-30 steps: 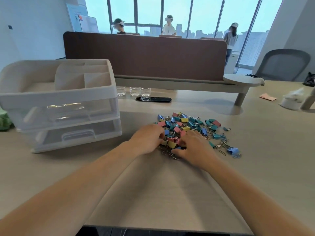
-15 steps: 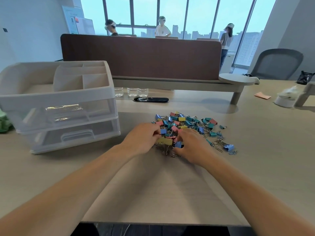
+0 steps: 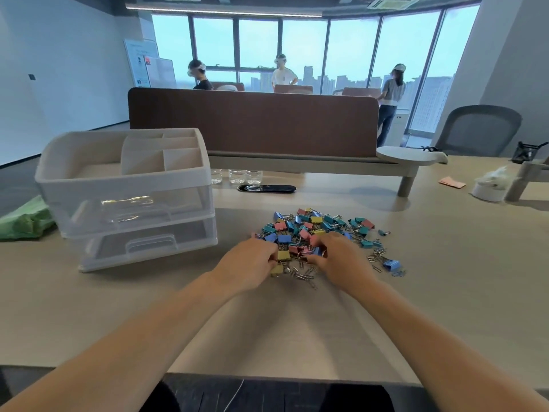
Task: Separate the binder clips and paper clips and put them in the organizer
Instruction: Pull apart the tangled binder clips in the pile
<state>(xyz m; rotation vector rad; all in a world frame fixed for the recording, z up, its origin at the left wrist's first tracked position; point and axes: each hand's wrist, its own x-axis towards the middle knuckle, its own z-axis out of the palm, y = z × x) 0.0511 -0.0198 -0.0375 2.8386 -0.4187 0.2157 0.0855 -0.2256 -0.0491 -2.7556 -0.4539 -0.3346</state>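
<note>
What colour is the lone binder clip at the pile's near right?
The lone binder clip is blue; head view.

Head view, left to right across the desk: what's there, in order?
In order: green bag → organizer → left hand → right hand → stray blue binder clip → pink notes → white roll.

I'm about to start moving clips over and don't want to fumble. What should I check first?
1. Clips sorted: not ok, colourful binder clips and silver paper clips share one pile.
2. Top open: ok, the white plastic organizer has uncovered compartments.
3. Drawers out: not ok, its two clear drawers are shut.
4. Clip held by left hand: cannot tell.
5. Clip held by right hand: cannot tell.
</note>
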